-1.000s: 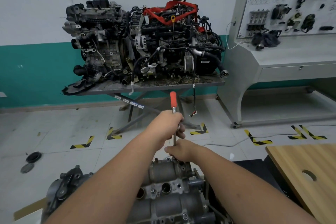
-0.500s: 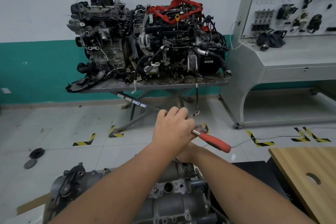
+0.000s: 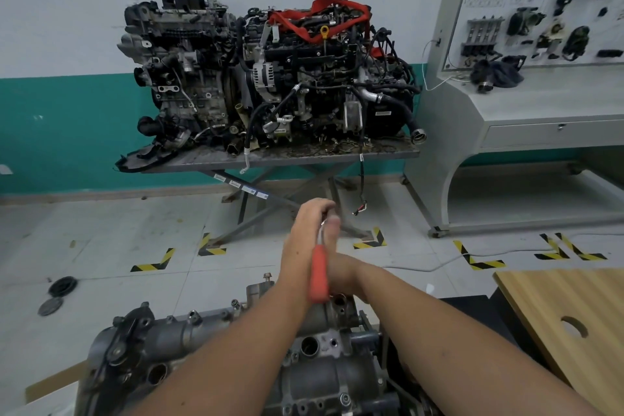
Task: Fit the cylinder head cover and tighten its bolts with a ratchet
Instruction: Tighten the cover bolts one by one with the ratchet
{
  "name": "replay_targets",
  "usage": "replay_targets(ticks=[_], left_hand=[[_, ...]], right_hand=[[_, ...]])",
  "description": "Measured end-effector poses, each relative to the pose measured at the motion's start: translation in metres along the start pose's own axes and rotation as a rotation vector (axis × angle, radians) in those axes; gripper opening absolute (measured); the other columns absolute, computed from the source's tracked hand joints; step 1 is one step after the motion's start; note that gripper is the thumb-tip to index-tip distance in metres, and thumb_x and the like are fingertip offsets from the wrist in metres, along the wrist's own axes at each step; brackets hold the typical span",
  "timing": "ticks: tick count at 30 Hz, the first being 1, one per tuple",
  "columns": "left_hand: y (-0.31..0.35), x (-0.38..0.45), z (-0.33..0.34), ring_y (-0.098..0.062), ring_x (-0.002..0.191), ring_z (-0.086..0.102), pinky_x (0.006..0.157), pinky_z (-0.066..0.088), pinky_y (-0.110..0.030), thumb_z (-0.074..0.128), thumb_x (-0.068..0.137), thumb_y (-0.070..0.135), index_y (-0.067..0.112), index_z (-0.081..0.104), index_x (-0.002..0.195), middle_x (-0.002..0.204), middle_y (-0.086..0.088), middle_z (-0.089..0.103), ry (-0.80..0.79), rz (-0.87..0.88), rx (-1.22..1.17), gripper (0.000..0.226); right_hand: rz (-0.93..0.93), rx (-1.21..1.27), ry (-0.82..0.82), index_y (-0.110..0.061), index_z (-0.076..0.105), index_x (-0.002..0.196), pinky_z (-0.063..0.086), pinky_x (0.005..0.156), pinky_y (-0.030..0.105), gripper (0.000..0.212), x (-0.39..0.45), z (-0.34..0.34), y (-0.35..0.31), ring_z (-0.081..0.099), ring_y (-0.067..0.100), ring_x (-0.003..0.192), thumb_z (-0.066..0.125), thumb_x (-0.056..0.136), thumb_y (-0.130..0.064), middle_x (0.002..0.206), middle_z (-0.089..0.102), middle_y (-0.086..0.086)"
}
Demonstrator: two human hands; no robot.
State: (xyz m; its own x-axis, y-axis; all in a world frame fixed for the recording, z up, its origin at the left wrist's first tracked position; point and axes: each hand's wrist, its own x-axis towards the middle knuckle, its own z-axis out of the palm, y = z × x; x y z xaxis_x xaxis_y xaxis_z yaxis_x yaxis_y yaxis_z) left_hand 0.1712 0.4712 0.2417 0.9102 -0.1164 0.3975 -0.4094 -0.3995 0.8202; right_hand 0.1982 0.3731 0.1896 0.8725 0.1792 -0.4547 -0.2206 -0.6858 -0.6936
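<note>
Nearest you, the cylinder head cover [image 3: 216, 358] sits on the engine at the bottom of the view, its long axis running left to right, with open plug wells along the top. Both your forearms cross above it toward its far right end.

Your right hand [image 3: 341, 272] is down at that far right corner, mostly hidden behind the ratchet [image 3: 319, 275]; it seems to steady the tool over a bolt, but you cannot tell from here how its fingers lie. Your left hand [image 3: 312, 226] is curled round the upper metal part of the ratchet, and the orange handle hangs back toward you, nearly upright in the view. The bolt under the tool is hidden. One bolt [image 3: 267, 277] stands proud at the far edge, just left of your hands, and looks not yet run down.

The handle's sweep is what matters: to the left and far side there is only open floor, so you have room to swing there. To the right, the wooden table [image 3: 574, 321] lies near, and your own right forearm sits close beside the handle.

Farther off, two engines [image 3: 270, 78] rest on a metal stand [image 3: 304, 159] by the wall, well apart from your work.
</note>
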Motion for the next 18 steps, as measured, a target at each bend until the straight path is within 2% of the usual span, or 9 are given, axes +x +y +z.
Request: replay_targets(ticks=[1, 2, 4, 6, 8, 10, 12, 15, 18], left_hand=[[0.003, -0.002, 0.003, -0.004, 0.099, 0.061, 0.086, 0.05, -0.027, 0.037, 0.105, 0.044, 0.035, 0.058, 0.114, 0.117, 0.015, 0.065, 0.07, -0.124, -0.221, 0.024], [0.007, -0.001, 0.006, -0.004, 0.087, 0.065, 0.077, 0.05, -0.023, 0.036, 0.107, 0.038, 0.038, 0.06, 0.11, 0.105, 0.013, 0.071, 0.12, -0.249, -0.383, 0.024], [0.012, 0.002, 0.012, -0.005, 0.072, 0.066, 0.072, 0.047, -0.023, 0.035, 0.108, 0.037, 0.035, 0.062, 0.106, 0.09, 0.007, 0.075, 0.122, -0.43, -0.559, 0.028], [0.016, 0.006, 0.012, -0.01, 0.067, 0.066, 0.071, 0.049, -0.027, 0.039, 0.106, 0.037, 0.023, 0.063, 0.106, 0.079, 0.0, 0.075, 0.125, -0.53, -0.7, 0.027], [0.018, 0.012, 0.008, -0.015, 0.06, 0.066, 0.062, 0.053, -0.026, 0.044, 0.106, 0.034, 0.014, 0.06, 0.103, 0.069, -0.001, 0.072, 0.128, -0.589, -0.777, 0.026], [0.02, 0.017, 0.002, -0.016, 0.053, 0.064, 0.054, 0.052, -0.024, 0.046, 0.105, 0.031, 0.013, 0.057, 0.099, 0.062, 0.002, 0.068, 0.082, -0.62, -0.738, 0.022], [0.023, 0.024, -0.005, -0.017, 0.05, 0.062, 0.053, 0.051, -0.025, 0.047, 0.105, 0.028, 0.012, 0.057, 0.1, 0.06, 0.004, 0.066, -0.022, -0.645, -0.66, 0.019], [0.028, 0.032, -0.013, -0.02, 0.051, 0.063, 0.064, 0.052, -0.03, 0.047, 0.103, 0.024, 0.009, 0.057, 0.11, 0.063, 0.003, 0.068, -0.204, -0.65, -0.471, 0.019], [0.035, 0.039, -0.024, -0.02, 0.062, 0.07, 0.071, 0.049, -0.034, 0.045, 0.101, 0.024, 0.009, 0.06, 0.105, 0.071, 0.003, 0.072, -0.385, -0.616, -0.203, 0.021]], right_hand=[[0.036, -0.084, 0.013, -0.002, 0.063, 0.11, 0.05, 0.099, 0.046, 0.026, 0.004, 0.0, -0.001, 0.062, 0.034, 0.11, 0.047, 0.097, -0.016, 0.114, 0.065, 0.017], [0.093, -0.106, 0.024, -0.003, 0.062, 0.118, 0.05, 0.096, 0.042, 0.031, 0.005, -0.001, -0.003, 0.061, 0.031, 0.107, 0.047, 0.097, -0.02, 0.118, 0.064, 0.016], [0.064, -0.195, 0.032, -0.005, 0.059, 0.124, 0.049, 0.096, 0.04, 0.034, 0.003, 0.001, -0.003, 0.059, 0.027, 0.11, 0.048, 0.098, -0.025, 0.122, 0.063, 0.013], [0.068, -0.214, 0.039, -0.003, 0.061, 0.116, 0.049, 0.094, 0.039, 0.032, 0.003, 0.003, -0.002, 0.06, 0.029, 0.108, 0.048, 0.097, -0.025, 0.114, 0.064, 0.013], [0.099, -0.187, 0.049, -0.002, 0.061, 0.112, 0.048, 0.093, 0.039, 0.032, 0.003, 0.002, -0.001, 0.06, 0.03, 0.107, 0.046, 0.095, -0.023, 0.111, 0.064, 0.014], [0.13, -0.169, 0.064, -0.003, 0.059, 0.12, 0.046, 0.094, 0.039, 0.036, 0.002, 0.003, 0.0, 0.058, 0.029, 0.112, 0.045, 0.094, -0.024, 0.12, 0.062, 0.014], [0.131, -0.2, 0.067, -0.005, 0.056, 0.124, 0.043, 0.091, 0.037, 0.036, 0.001, 0.003, 0.0, 0.056, 0.027, 0.113, 0.044, 0.095, -0.024, 0.124, 0.059, 0.012], [0.112, -0.24, 0.064, -0.006, 0.054, 0.116, 0.04, 0.084, 0.033, 0.03, 0.0, 0.004, 0.002, 0.056, 0.028, 0.11, 0.043, 0.096, -0.025, 0.114, 0.057, 0.011], [0.102, -0.238, 0.067, -0.006, 0.054, 0.116, 0.044, 0.08, 0.035, 0.031, -0.003, 0.003, -0.001, 0.058, 0.028, 0.1, 0.043, 0.095, -0.026, 0.107, 0.058, 0.011]])
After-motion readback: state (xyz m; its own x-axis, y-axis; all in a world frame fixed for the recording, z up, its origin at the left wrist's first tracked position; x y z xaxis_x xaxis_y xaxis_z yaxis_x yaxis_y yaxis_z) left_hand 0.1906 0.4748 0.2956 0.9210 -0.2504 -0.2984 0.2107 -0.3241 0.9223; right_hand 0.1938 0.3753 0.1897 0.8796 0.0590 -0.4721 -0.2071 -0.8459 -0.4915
